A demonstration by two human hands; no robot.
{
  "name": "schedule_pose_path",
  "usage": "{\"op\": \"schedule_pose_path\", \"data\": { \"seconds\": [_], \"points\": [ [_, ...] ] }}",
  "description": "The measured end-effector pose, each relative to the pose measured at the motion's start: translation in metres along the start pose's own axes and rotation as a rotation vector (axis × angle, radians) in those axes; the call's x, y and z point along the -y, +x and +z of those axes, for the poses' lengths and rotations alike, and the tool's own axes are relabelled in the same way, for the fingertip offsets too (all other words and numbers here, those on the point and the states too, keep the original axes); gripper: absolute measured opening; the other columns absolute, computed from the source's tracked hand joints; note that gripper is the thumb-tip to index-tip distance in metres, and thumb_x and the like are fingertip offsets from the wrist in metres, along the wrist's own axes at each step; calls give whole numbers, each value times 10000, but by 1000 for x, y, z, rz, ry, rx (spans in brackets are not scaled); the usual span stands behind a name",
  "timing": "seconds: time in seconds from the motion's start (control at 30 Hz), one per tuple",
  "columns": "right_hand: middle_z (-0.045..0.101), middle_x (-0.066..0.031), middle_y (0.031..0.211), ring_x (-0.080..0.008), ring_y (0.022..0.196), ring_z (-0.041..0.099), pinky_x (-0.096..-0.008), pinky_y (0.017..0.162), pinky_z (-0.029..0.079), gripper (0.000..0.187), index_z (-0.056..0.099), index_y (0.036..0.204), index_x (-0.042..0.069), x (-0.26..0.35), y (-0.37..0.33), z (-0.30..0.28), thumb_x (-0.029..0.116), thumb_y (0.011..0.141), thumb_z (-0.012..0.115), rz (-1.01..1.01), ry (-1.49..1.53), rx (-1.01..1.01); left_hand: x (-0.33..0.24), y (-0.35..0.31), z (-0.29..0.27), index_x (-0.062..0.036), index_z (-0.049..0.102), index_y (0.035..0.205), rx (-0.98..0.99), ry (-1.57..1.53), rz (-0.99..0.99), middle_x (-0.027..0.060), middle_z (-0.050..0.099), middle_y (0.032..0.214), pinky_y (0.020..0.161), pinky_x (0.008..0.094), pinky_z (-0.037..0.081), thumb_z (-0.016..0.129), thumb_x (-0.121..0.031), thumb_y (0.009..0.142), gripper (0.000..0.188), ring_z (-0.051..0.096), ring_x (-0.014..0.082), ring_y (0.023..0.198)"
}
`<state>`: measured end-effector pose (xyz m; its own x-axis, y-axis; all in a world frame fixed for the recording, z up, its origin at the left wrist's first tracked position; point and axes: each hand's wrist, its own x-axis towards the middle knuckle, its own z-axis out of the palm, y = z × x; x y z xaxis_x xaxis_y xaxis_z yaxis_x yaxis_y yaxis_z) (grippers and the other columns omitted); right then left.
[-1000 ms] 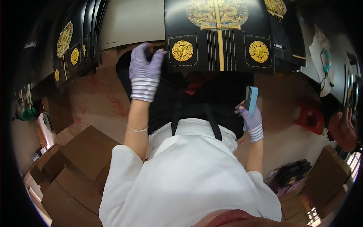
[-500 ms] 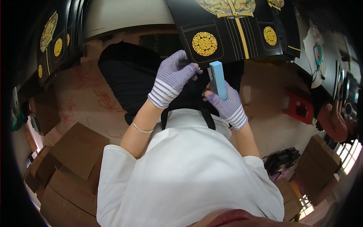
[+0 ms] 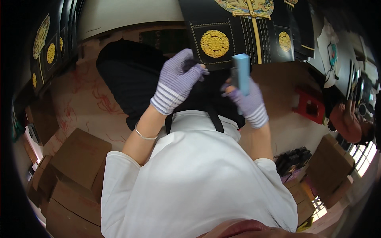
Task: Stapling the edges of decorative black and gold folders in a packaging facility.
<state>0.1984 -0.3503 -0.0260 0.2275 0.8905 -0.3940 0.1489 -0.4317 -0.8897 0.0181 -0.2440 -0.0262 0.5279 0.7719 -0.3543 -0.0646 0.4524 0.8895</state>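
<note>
My right hand (image 3: 250, 103), in a purple and white striped fingerless glove, is closed around a light-blue stapler (image 3: 241, 73) that stands upright in the grip. A matching glove covers my left hand (image 3: 176, 81); its thumb and fingers are bent together in a pinch, and what they hold, if anything, I cannot make out. Just beyond both hands, a black printed panel (image 3: 246, 41) with gold round medallions and a gold centre stripe overhangs the near edge of the table. The stapler's top is by the panel's lower edge; whether they touch is unclear.
More black printed panels (image 3: 55, 47) stand at the far left. The pale tabletop (image 3: 131, 14) lies ahead. Brown cardboard boxes (image 3: 77, 158) are at lower left and lower right. A red stool (image 3: 309, 106) stands at right, near another person (image 3: 345, 121). Red strands litter the floor.
My right hand has moved right with the stapler, away from my left hand. The left hand has shifted slightly left, its fingers still bent. My view has also shifted a little.
</note>
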Motion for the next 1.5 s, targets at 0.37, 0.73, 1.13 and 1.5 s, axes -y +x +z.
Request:
{"op": "schedule_pose_path", "data": {
  "seconds": [0.37, 0.73, 1.13, 1.5],
  "points": [
    [522, -26, 564, -99, 445, 497, -231, 415, 402, 302, 545, 808, 17, -2, -2, -47, 287, 811, 681, 302, 242, -337, 4, 4, -31, 4, 508, 1143, -5, -210, 196, 124, 582, 1063, 814, 355, 488, 620, -278, 846, 425, 583, 231, 967],
    [597, -137, 932, -232, 849, 605, -351, 792, 482, 349, 520, 1032, 18, -44, -37, -90, 265, 815, 636, -55, 441, -268, 33, 29, -46, -26, 639, 691, 82, 499, 546, -58, 476, 561, 424, 218, 259, 645, -244, 840, 264, 352, 53, 464],
    [449, -271, 1217, -368, 1095, 521, -454, 884, 472, 482, 456, 1111, 8, -31, -24, -73, 324, 788, 624, -3, 832, -28, 44, 24, -42, -69, 381, 1322, 380, -906, 237, 160, 358, 1374, 1044, 607, 204, 500, -731, 692, 922, 319, 372, 1270],
    [537, -150, 1010, -235, 919, 555, -354, 832, 454, 343, 510, 1068, -3, -6, -32, -142, 173, 798, 628, -220, 370, -528, 15, 53, -4, 50, 551, 1035, -94, -534, 32, 163, 624, 943, 803, 423, 529, 536, -157, 886, 255, 634, 273, 875]
  ]
}}
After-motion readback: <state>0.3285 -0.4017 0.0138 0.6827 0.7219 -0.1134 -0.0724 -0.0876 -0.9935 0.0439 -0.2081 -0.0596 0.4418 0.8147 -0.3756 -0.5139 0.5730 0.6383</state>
